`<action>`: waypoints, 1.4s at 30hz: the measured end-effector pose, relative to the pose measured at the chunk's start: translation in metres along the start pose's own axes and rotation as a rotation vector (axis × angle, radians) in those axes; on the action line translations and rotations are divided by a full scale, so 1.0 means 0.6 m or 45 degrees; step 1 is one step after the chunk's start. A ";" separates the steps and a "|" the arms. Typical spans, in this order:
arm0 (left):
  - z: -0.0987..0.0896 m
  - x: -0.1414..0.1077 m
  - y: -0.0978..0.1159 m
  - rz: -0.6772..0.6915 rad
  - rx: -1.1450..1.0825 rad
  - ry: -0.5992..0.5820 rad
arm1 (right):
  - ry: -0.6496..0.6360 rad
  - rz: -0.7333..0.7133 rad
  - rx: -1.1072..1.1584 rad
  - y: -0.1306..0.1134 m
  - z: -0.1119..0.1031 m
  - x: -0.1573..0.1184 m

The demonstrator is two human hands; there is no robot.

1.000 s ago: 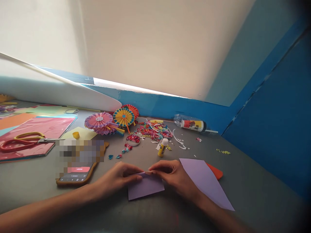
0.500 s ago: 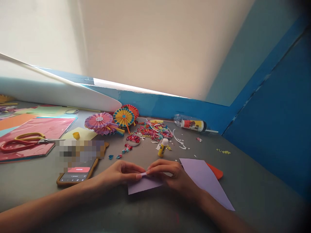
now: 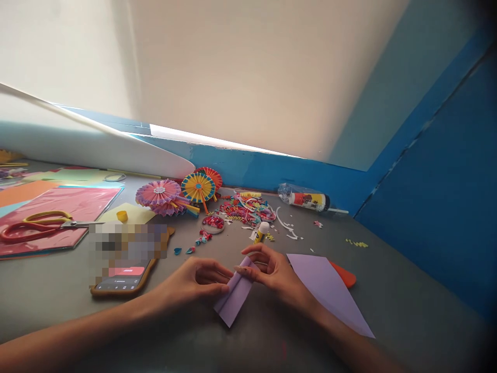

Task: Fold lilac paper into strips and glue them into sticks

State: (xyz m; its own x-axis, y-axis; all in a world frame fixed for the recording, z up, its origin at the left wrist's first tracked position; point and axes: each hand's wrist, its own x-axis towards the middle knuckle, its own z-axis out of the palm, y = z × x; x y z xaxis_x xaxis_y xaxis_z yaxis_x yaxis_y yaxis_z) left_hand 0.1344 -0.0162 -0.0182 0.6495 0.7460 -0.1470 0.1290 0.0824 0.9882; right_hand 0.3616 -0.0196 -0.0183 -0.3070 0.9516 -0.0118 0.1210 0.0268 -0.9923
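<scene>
Left hand and right hand pinch folded lilac paper held between them.

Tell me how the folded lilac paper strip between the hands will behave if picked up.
The folded lilac paper strip looks thin, so it is probably very light. Its crisp crease suggests it is fairly stiff along the fold. It may spring partly open if the left hand and right hand release it.

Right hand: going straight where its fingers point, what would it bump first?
Probably the folded lilac paper, right at the right hand's fingertips; the left hand lies just past it, though depth is unclear.
</scene>
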 end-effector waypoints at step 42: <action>0.016 -0.033 0.007 0.243 1.248 -0.088 | -0.077 -0.399 -0.661 -0.051 -0.007 -0.002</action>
State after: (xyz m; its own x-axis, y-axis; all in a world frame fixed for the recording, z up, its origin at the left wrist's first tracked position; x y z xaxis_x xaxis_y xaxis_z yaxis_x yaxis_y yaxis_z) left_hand 0.1291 -0.0370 -0.0114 0.7621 0.6471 -0.0224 0.5585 -0.6394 0.5284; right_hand 0.3626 -0.0205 0.0125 -0.4540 0.8554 0.2492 0.4560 0.4634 -0.7598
